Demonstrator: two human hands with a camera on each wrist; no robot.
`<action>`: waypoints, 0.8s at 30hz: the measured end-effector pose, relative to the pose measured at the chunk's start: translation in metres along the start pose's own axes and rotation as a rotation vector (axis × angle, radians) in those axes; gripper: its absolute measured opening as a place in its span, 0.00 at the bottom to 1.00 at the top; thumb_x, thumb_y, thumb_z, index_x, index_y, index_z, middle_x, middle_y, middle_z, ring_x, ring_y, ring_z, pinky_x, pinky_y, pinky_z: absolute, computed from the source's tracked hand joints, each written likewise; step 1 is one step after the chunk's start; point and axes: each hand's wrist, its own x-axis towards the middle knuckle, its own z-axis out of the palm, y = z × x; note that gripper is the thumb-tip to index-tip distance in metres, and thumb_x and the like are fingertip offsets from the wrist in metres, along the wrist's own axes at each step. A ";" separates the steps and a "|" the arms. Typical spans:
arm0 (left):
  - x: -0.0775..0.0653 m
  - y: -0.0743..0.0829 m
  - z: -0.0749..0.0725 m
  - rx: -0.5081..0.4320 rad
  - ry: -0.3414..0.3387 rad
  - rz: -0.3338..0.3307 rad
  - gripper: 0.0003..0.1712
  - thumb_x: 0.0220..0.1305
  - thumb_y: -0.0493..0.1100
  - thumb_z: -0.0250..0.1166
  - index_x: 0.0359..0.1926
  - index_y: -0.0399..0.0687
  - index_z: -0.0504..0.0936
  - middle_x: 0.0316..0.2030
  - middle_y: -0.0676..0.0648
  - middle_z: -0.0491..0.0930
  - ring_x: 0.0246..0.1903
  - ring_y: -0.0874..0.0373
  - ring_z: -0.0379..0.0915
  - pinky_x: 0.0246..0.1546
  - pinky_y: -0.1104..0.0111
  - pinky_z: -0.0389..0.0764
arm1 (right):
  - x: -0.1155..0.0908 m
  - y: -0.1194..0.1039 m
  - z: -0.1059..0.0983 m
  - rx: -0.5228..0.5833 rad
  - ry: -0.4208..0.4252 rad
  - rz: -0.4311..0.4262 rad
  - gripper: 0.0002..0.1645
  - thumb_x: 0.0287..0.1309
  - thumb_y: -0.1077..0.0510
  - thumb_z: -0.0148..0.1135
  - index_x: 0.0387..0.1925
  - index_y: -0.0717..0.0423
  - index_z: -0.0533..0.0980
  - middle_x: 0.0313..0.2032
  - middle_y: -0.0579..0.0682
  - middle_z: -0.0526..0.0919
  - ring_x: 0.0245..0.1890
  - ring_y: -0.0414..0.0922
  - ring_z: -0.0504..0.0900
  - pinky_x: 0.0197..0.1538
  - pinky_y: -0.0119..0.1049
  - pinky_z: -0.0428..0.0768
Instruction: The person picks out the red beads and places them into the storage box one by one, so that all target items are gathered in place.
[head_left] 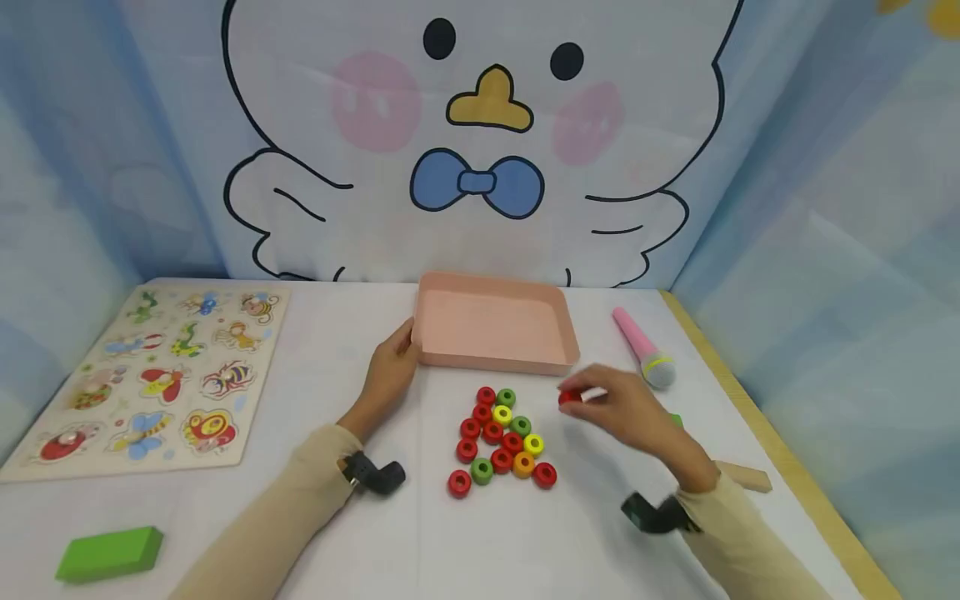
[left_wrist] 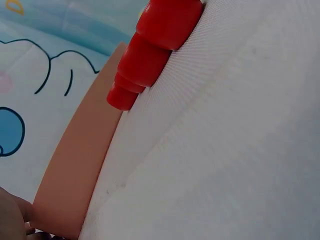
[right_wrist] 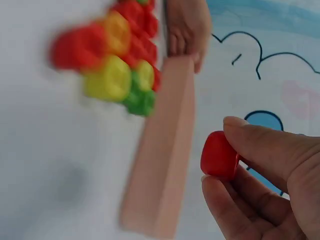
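Note:
My right hand [head_left: 626, 410] pinches a red bead [right_wrist: 220, 156] between thumb and fingertips, to the right of the laid-out beads and in front of the tray's right part. At the left end of a shallow pink tray [head_left: 495, 360], my left hand [head_left: 390, 375] grips the side wall near its front corner. Between the hands, several red, green, yellow and orange beads [head_left: 512, 442] with holes lie close together on the white table. A row of red beads [left_wrist: 145, 60] shows large in the left wrist view, before the tray's front wall.
On the left lies a wooden insect puzzle board [head_left: 180, 375], with a green block [head_left: 110, 553] nearer me. A pink toy microphone [head_left: 643, 348] lies right of the tray. Behind my right wrist is a wooden block [head_left: 742, 476]. A printed curtain [head_left: 480, 233] stands behind the table.

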 end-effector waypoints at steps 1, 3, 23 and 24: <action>-0.001 0.000 -0.001 -0.002 0.008 0.003 0.30 0.74 0.40 0.51 0.73 0.39 0.60 0.70 0.43 0.62 0.70 0.53 0.56 0.69 0.66 0.59 | 0.021 -0.003 -0.002 -0.007 -0.005 -0.008 0.15 0.58 0.63 0.69 0.47 0.59 0.82 0.42 0.48 0.83 0.43 0.46 0.80 0.48 0.39 0.84; -0.003 -0.002 -0.002 -0.006 0.027 0.013 0.30 0.73 0.40 0.51 0.73 0.38 0.61 0.69 0.42 0.63 0.69 0.53 0.57 0.69 0.66 0.60 | 0.065 -0.006 -0.001 -0.031 -0.044 -0.033 0.15 0.58 0.63 0.68 0.48 0.60 0.82 0.43 0.50 0.83 0.44 0.48 0.79 0.50 0.41 0.83; -0.002 -0.008 0.006 0.044 0.061 0.052 0.29 0.73 0.41 0.53 0.72 0.41 0.64 0.68 0.43 0.66 0.68 0.53 0.60 0.68 0.63 0.62 | 0.142 -0.004 0.019 -0.052 -0.217 -0.039 0.25 0.61 0.56 0.68 0.58 0.61 0.77 0.56 0.55 0.79 0.56 0.53 0.76 0.58 0.46 0.78; -0.001 -0.009 0.003 0.043 0.058 0.050 0.29 0.73 0.41 0.52 0.72 0.40 0.63 0.68 0.44 0.65 0.68 0.53 0.59 0.68 0.64 0.62 | 0.130 -0.006 0.015 -0.037 -0.206 -0.043 0.25 0.61 0.57 0.67 0.58 0.62 0.77 0.56 0.56 0.79 0.56 0.53 0.76 0.58 0.47 0.78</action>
